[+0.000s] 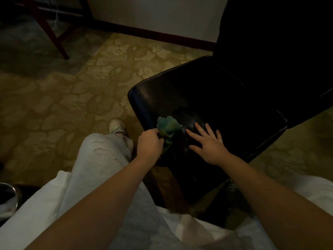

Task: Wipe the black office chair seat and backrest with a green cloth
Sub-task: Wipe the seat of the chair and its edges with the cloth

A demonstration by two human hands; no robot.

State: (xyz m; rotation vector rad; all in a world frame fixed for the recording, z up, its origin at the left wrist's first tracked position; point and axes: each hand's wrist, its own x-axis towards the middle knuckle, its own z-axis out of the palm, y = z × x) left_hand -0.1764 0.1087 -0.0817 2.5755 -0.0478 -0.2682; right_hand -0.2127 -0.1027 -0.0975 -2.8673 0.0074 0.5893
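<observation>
Our left grip (150,141) is curled around the bunched green cloth (168,127), which spills out just ahead of its knuckles onto the near corner of the black seat (216,94). Our right grip (209,143) lies just beside it, fingers spread flat on the leather, holding nothing. From the left grip the rest of the seat runs forward and rightward toward the backrest (270,42), so we judge that this hand leads the stroke.

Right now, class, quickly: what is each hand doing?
Left hand: closed, gripping the cloth on the seat.
Right hand: open, fingers spread flat on the seat, holding nothing.
</observation>
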